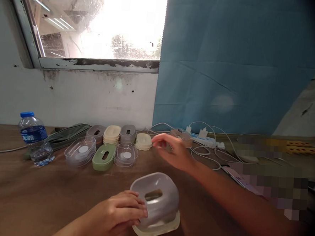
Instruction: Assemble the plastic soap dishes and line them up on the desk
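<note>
My left hand (126,210) grips the left side of a translucent grey plastic cover (165,204) with rounded corners and an oval slot, its fingers pressed on the wall. The cover stands tilted, slot facing me, with a cream plastic piece (158,233) under its lower edge. My right hand (171,151) is stretched over the table, fingers loosely bent and somewhat blurred. Its fingertips are beside a small stack of cream lids (144,142); whether they touch it I cannot tell. I see nothing held in that hand.
Behind stand slotted grey covers (128,133), a green slotted cover (103,159), a cream stack (111,134) and clear trays (80,152). A water bottle (36,139) is at left. A power strip (206,139) with loose white cables and a phone (241,180) lie to the right.
</note>
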